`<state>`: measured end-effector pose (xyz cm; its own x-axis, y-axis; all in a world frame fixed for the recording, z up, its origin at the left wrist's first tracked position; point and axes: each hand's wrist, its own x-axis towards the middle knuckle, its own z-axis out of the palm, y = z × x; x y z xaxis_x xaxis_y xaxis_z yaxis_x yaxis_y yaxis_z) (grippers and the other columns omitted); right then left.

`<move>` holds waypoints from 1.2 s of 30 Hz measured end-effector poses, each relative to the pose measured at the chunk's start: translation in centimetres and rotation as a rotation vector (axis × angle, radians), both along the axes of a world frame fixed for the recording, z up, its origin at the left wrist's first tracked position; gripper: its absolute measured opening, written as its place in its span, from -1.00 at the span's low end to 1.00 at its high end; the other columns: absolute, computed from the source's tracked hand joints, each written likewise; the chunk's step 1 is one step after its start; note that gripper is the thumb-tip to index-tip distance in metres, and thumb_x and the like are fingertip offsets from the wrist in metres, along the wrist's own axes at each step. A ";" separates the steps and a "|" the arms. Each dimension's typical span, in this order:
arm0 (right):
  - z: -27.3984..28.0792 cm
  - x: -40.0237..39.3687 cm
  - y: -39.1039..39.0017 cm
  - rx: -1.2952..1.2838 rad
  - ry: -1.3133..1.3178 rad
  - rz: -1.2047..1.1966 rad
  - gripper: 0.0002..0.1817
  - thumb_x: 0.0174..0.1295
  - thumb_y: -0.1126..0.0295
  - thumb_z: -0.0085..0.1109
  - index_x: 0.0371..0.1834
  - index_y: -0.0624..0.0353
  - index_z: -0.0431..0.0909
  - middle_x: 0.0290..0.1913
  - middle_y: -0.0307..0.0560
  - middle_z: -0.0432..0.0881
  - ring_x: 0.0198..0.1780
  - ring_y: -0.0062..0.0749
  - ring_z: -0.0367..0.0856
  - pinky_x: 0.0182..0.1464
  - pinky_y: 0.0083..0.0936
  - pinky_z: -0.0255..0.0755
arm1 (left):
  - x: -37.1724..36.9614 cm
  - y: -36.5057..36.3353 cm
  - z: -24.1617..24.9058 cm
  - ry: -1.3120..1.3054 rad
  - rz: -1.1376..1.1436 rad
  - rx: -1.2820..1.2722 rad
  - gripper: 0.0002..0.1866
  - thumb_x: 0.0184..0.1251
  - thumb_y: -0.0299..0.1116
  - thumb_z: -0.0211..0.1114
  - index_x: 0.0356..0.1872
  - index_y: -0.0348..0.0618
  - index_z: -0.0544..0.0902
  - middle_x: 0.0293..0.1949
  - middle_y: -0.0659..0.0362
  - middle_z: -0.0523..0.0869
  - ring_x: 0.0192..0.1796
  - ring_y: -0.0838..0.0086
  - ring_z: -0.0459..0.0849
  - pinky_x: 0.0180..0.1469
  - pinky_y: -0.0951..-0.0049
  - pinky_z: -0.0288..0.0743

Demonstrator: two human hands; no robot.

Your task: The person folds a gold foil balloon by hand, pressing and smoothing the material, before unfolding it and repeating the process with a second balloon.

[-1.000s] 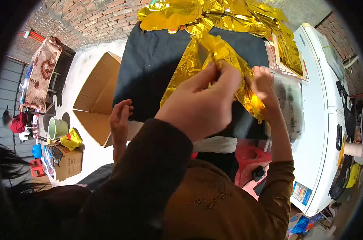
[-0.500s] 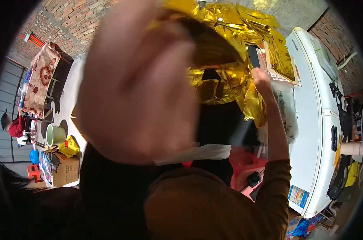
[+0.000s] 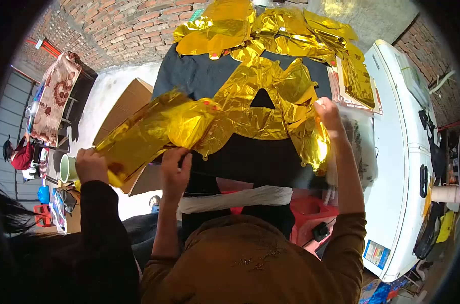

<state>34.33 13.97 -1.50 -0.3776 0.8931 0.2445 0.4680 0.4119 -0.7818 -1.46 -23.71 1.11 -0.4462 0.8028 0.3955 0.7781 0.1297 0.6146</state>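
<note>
Brickwork (image 3: 133,25) of red blocks runs across the top of the view. Below it, a long white enamelled appliance (image 3: 407,167) lies down the right side. Just beside it to the left is a table draped in black cloth (image 3: 199,76). A person in a brown knitted sweater (image 3: 250,263) sits close in front of the camera, facing the table.

An open brown cardboard box (image 3: 126,106) stands on the pale floor to the left of the table. A heap of crumpled gold foil sheets (image 3: 290,30) lies along the table's far edge. Nearer, a wide gold foil balloon with a triangular hole (image 3: 255,109) is spread over the black cloth.

From its left side a flat gold foil strip (image 3: 154,131) stretches out past the table edge, above the box. The left hand (image 3: 90,164), in a dark sleeve, is closed around the strip's outer end, fingers curled over the foil. The right hand is out of view.

The sweater wearer's one hand (image 3: 176,169) touches the underside of the strip near the table edge, with fingers bent. That person's other hand (image 3: 328,114) pinches the balloon's right edge. A small pale green bucket (image 3: 67,167) stands on the floor just beside the left hand.
</note>
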 end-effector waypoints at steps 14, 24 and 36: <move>5.3 1.4 -7.3 -0.283 0.200 -0.023 -0.79 0.61 0.32 0.22 0.00 0.28 0.68 -0.23 -0.33 0.62 -0.15 -0.66 0.56 -0.08 -0.57 0.46 | 2.4 0.2 3.6 0.022 -0.010 0.249 -0.48 0.48 -0.61 0.33 0.43 -0.31 0.51 0.27 -0.06 0.67 0.03 0.35 0.78 -0.08 0.40 0.71; 13.5 10.2 -10.8 -0.166 0.640 -0.114 -0.59 0.58 0.18 0.01 0.27 0.27 0.54 0.17 -0.01 0.66 0.17 -0.31 0.68 0.22 -0.37 0.55 | 7.9 1.0 2.0 -0.066 -0.452 0.137 -0.84 0.41 -0.62 0.41 -0.04 -0.28 0.79 -0.13 0.04 0.86 -0.20 0.35 0.85 -0.19 0.38 0.72; 11.4 14.0 -16.1 -0.250 0.863 -0.294 -0.61 0.64 0.14 -0.04 0.18 0.25 0.55 0.06 -0.03 0.71 0.07 -0.32 0.73 0.16 -0.37 0.59 | 9.6 1.5 1.6 -0.101 -0.537 0.137 -0.74 0.33 -0.57 0.44 0.02 -0.15 0.76 -0.16 0.09 0.84 -0.12 0.25 0.83 -0.06 0.26 0.69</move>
<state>48.33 -2.13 9.89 0.0927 0.9881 0.1228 -0.2554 0.1428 -0.9562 8.13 -22.23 2.72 -0.0297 0.8718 0.4889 0.6493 -0.3550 0.6726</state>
